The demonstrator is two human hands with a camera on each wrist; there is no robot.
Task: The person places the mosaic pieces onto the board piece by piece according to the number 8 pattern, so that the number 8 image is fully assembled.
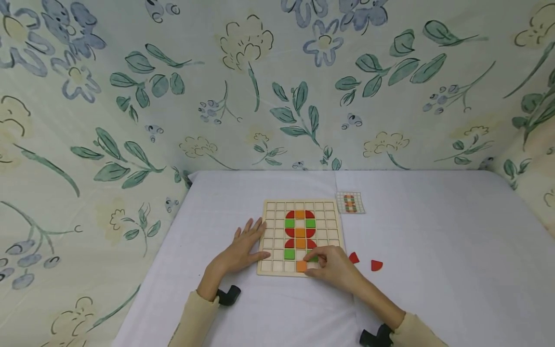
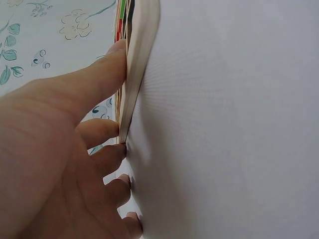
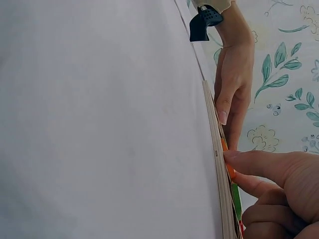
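A wooden grid board (image 1: 270, 207) lies on the white cloth, with red quarter-round, orange square and green square tiles set in its middle columns. My right hand (image 1: 336, 270) pinches an orange square tile (image 1: 301, 266) between thumb and forefinger at the board's bottom row; the right wrist view shows this tile (image 3: 231, 172) by the near edge. That hand partly covers a green tile (image 1: 313, 259). With fingers spread, my left hand (image 1: 240, 250) rests on the board's left edge. In the left wrist view its thumb (image 2: 107, 69) lies over the board's rim (image 2: 142, 50).
Right of the board lie two loose red pieces, one (image 1: 353, 258) close to my right hand and another (image 1: 376, 265) farther out. A small pattern card (image 1: 357, 202) lies by the board's far right corner. A flowered cloth (image 1: 260, 96) hangs behind the table.
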